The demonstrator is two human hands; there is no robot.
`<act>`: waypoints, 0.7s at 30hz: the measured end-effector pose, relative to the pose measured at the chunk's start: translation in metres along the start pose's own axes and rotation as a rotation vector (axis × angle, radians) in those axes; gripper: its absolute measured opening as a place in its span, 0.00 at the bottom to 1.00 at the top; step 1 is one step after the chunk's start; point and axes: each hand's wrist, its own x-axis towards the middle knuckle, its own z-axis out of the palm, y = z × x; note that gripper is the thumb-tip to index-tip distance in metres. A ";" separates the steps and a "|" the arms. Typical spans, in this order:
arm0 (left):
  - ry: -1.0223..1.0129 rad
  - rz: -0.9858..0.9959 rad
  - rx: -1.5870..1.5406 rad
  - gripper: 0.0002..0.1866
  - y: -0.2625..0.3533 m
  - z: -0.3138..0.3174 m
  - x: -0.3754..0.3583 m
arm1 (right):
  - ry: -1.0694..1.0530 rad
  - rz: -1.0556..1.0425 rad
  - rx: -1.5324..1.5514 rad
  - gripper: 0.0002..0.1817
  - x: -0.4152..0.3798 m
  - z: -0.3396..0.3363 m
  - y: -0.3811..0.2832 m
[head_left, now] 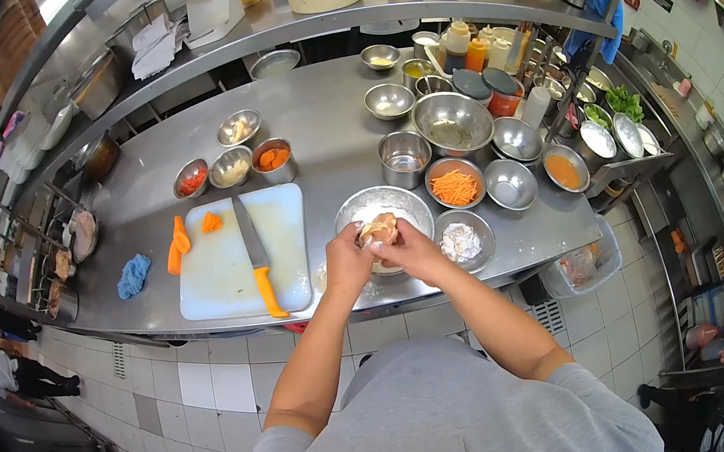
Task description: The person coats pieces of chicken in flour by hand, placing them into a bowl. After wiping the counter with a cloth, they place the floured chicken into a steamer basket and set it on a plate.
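Observation:
My left hand (pixel 350 260) and my right hand (pixel 419 255) are together at the front of the steel table, fingers closed around a pinkish-brown piece of meat (pixel 379 230). Directly below them is a steel bowl (pixel 420 209) with white flour on its bottom. To the right of my right hand, a white-coated lump (pixel 460 241) lies in a smaller steel bowl (pixel 486 253). On my left, a knife (pixel 257 258) with a yellow handle rests across a white cutting board (pixel 206 288). My fingertips are partly hidden behind the meat.
Carrot pieces (pixel 177 246) and a crumpled blue cloth (pixel 134 276) lie at the left. Shredded carrot (pixel 455 187) fills a bowl behind the coated lump. Several steel bowls and sauce bottles (pixel 476 54) crowd the back right. A steel shelf (pixel 407 11) spans the far side.

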 end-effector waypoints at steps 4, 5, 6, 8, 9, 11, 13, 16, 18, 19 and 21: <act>0.002 0.041 -0.048 0.12 -0.002 0.000 -0.002 | -0.051 0.079 0.338 0.22 0.001 -0.001 -0.001; -0.017 0.003 -0.120 0.12 -0.002 -0.001 -0.002 | -0.093 0.105 0.260 0.21 0.004 -0.008 0.001; -0.036 -0.038 -0.193 0.12 -0.001 -0.002 -0.004 | -0.135 0.133 0.180 0.20 0.007 -0.012 0.003; -0.033 -0.010 -0.174 0.12 -0.009 0.000 -0.005 | -0.149 0.138 0.182 0.18 0.009 -0.013 0.006; -0.030 0.021 -0.156 0.11 -0.011 0.001 -0.006 | -0.144 0.078 0.108 0.17 0.008 -0.012 0.006; -0.053 -0.015 -0.184 0.12 -0.014 0.000 -0.004 | -0.135 0.019 0.033 0.15 0.010 -0.012 0.011; -0.075 -0.051 -0.210 0.12 -0.010 -0.001 -0.004 | -0.119 -0.108 -0.128 0.15 0.012 -0.008 0.020; -0.061 -0.019 -0.083 0.12 -0.002 -0.007 -0.004 | -0.013 -0.128 -0.180 0.13 0.004 -0.001 0.015; -0.123 -0.075 -0.051 0.12 0.001 -0.010 -0.003 | 0.042 -0.149 -0.261 0.14 -0.004 0.003 0.006; -0.124 -0.078 -0.052 0.12 -0.002 -0.009 -0.003 | 0.101 -0.171 -0.343 0.15 -0.006 0.004 0.005; -0.147 -0.137 -0.127 0.12 -0.007 -0.007 -0.002 | 0.131 -0.184 -0.360 0.15 -0.004 0.003 0.008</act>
